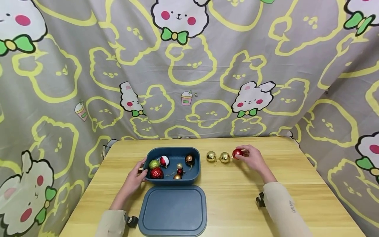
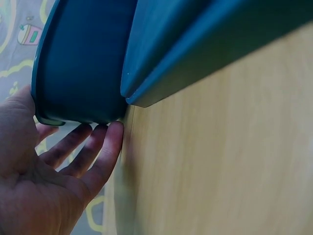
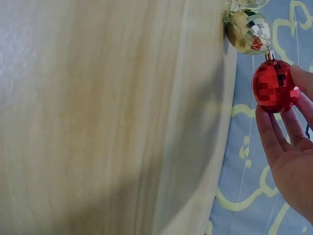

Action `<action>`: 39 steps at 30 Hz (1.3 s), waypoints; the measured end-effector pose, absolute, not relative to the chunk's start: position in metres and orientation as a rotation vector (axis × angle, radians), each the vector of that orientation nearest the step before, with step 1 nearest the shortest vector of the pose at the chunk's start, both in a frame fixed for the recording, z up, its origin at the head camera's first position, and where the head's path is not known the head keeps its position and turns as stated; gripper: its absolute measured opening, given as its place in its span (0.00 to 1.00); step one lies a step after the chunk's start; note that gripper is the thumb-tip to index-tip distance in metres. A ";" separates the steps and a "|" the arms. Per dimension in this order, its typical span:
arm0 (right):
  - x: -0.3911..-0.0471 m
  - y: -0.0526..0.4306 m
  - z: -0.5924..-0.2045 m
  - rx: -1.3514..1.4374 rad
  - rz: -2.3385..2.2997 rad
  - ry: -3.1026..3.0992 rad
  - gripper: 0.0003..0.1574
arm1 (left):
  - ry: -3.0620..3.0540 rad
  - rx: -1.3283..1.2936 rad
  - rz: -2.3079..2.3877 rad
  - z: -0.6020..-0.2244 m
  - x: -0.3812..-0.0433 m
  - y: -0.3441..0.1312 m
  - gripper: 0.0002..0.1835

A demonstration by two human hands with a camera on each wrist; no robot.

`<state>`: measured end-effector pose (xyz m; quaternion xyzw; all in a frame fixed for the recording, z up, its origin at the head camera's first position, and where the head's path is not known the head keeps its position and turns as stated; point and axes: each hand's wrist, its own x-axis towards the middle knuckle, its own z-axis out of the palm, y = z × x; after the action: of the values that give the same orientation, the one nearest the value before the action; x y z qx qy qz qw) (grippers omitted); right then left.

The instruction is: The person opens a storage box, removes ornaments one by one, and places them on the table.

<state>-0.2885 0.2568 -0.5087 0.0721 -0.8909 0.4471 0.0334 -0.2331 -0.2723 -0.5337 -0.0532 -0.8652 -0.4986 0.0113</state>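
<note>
Near the far edge of the desk (image 1: 237, 204), right of center: red ball (image 1: 237, 153), round and without a long axis, cap (image 3: 270, 56) aimed left at the nearer gold ball (image 1: 225, 157). Pinched between the digits of the right hand (image 1: 252, 158), clearly the closer of the two; resting on the desk or just lifted, impossible to tell. Key relation: box (image 1: 171, 182) to the left of the red ball, with the nearer gold ball and a second gold ball (image 1: 211, 156) lined up between, roughly parallel to the far edge. Box upright and open-topped, long side likewise parallel to that edge; gripped lightly at its left end by the left hand (image 1: 134, 179), thumb at the rim. Just in front of the box, toward the near edge: flat lid (image 1: 173, 210).

Visible from the head only: contents of the box, with green ball (image 1: 154, 164), glittery red ball (image 1: 156, 173) and red-and-white ball (image 1: 164, 161) grouped toward the left end, brown ball (image 1: 189, 160) toward the right. From the left wrist: fingers spread against the outer wall, contents out of sight. From the right wrist: cap close to the nearer gold ball, contact uncertain.
</note>
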 end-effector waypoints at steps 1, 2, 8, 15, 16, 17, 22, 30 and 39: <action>-0.289 0.257 -0.509 0.223 1.382 -2.750 0.29 | -2.700 -0.161 -1.555 -0.533 -0.233 -0.272 0.31; -0.289 0.258 -0.510 0.221 1.390 -2.755 0.28 | -2.702 -0.159 -1.557 -0.533 -0.234 -0.272 0.31; -0.292 0.255 -0.517 0.190 1.422 -2.769 0.28 | -2.709 -0.149 -1.575 -0.532 -0.231 -0.275 0.31; -0.292 0.249 -0.522 0.155 1.445 -2.800 0.27 | -2.709 -0.142 -1.578 -0.531 -0.225 -0.279 0.31; -0.292 0.248 -0.521 0.147 1.446 -2.797 0.27 | -2.708 -0.141 -1.580 -0.530 -0.226 -0.279 0.31; -0.292 0.248 -0.521 0.151 1.440 -2.797 0.27 | -2.704 -0.145 -1.580 -0.530 -0.227 -0.279 0.31; -0.295 0.250 -0.521 0.154 1.403 -2.813 0.27 | -2.710 -0.156 -1.556 -0.530 -0.230 -0.277 0.31; -0.298 0.253 -0.528 0.142 1.386 -2.839 0.27 | -2.714 -0.145 -1.558 -0.532 -0.232 -0.276 0.31; -0.296 0.255 -0.526 0.133 1.399 -2.844 0.28 | -2.714 -0.156 -1.559 -0.533 -0.233 -0.273 0.31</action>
<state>-0.2961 0.2545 -0.5256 0.0421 -0.8965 0.4408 -0.0154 -0.2332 -0.2729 -0.5326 -0.0499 -0.8660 -0.4975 0.0037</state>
